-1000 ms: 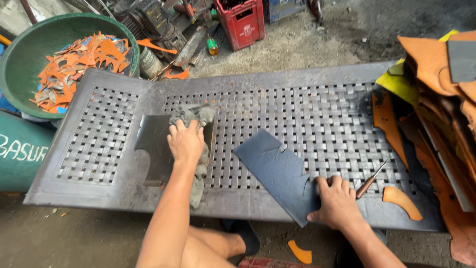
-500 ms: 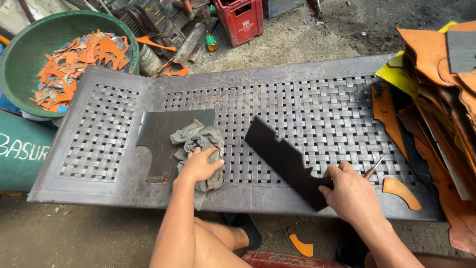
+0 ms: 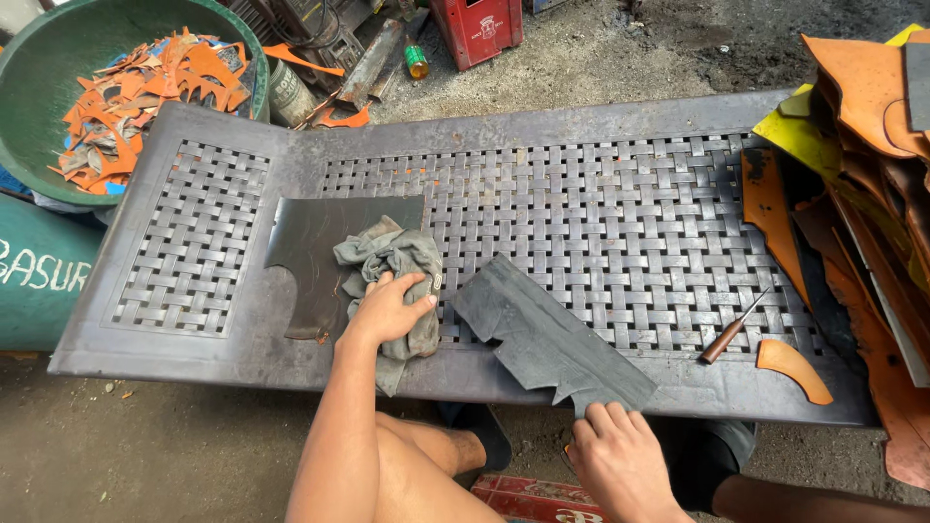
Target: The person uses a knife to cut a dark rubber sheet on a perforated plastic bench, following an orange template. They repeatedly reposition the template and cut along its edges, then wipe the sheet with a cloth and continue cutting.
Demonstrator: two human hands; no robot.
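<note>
Holding orange scraps (image 3: 126, 97) — green tub (image 3: 39, 58), well apart from hands.

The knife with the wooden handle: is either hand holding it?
No. The knife lies alone on the woven metal table, apart from the right hand on the dark sheet.
</note>
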